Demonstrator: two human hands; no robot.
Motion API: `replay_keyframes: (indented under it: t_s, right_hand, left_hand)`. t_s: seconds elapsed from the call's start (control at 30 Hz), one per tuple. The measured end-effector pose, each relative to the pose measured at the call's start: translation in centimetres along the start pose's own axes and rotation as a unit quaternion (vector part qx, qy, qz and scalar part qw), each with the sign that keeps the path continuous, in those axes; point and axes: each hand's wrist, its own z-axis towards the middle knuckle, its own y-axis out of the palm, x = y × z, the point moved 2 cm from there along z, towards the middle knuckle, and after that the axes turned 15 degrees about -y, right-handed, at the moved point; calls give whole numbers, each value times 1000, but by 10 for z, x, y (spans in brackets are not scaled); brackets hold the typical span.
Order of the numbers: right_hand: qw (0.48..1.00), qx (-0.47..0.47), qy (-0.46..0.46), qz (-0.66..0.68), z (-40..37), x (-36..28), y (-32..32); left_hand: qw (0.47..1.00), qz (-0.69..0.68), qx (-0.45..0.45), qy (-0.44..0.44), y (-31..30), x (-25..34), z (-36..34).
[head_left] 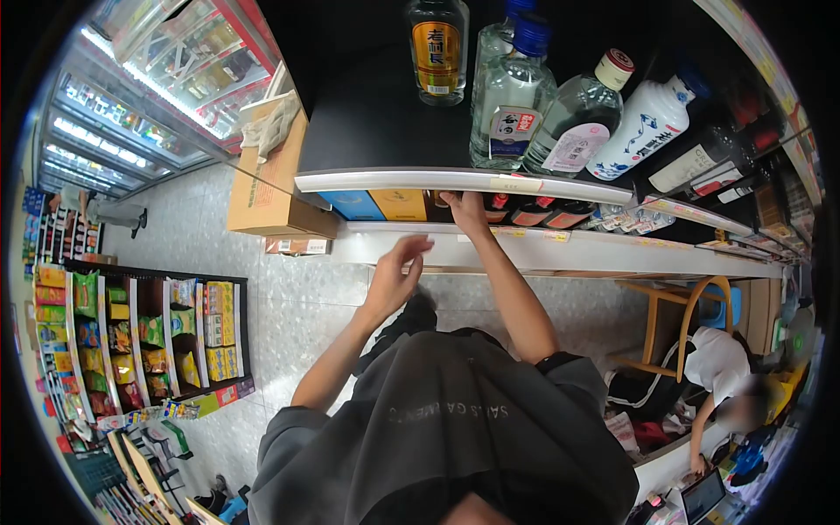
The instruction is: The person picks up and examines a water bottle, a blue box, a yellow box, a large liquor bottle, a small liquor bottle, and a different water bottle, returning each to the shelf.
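Observation:
My right hand (465, 213) reaches in under the front edge of the black shelf (367, 131), among the goods on the lower shelf. Its fingertips are hidden there, beside a yellow box (396, 205) and bottles with red labels (531, 213). Nearer my body, my left hand (404, 273) hovers in the air with nothing in it, its fingers apart and slightly curled. On the black shelf stand a bottle with a gold label (439, 52), a clear bottle with a blue cap (514, 105), a round clear bottle (579, 118) and a white and blue bottle (643, 127).
A cardboard box (262, 197) with a cloth (271, 127) on it stands at the shelf's left end. Snack racks (140, 337) are at the left, a wooden chair (674, 328) at the right. Another person (717, 363) bends near a counter at the lower right.

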Motion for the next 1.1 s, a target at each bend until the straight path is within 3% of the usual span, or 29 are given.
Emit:
replay_keyframes:
  t_s: [0.03, 0.07, 0.17, 0.23, 0.5, 0.63, 0.7, 0.9, 0.93, 1.03, 1.1]
  right_hand:
    - [998, 4, -25, -55, 2, -1, 0]
    - [996, 7, -29, -79, 3, -7, -1]
    - [999, -18, 28, -15, 7, -13, -2]
    - [999, -17, 19, -35, 6, -10, 0]
    - [999, -13, 17, -47, 3, -7, 6]
    - [976, 76, -68, -193, -12, 21, 25]
    - [991, 33, 109, 71, -12, 43, 32]
    - [992, 36, 106, 62, -15, 63, 41]
    - [987, 2, 149, 59, -15, 63, 39]
    - [989, 44, 117, 73, -12, 59, 42]
    - [992, 8, 123, 30, -9, 65, 42]
  left_hand:
    - [996, -37, -50, -57, -2, -9, -9]
    - [996, -38, -49, -57, -4, -18, -17]
    - [992, -41, -56, -105, -1, -47, -40]
    - [982, -76, -61, -161, 3, -60, -53]
    - [974, -110, -81, -181, 12, -61, -65]
    - [971, -103, -90, -194, 14, -62, -64]
    - [971, -91, -95, -198, 13, -63, -64]
    - [970, -104, -90, -198, 14, -64, -67]
    - [968, -105, -94, -209, 13, -63, -67]
    - [966, -104, -99, -217, 11, -61, -65]
    - [967, -102, -97, -214, 8, -58, -62]
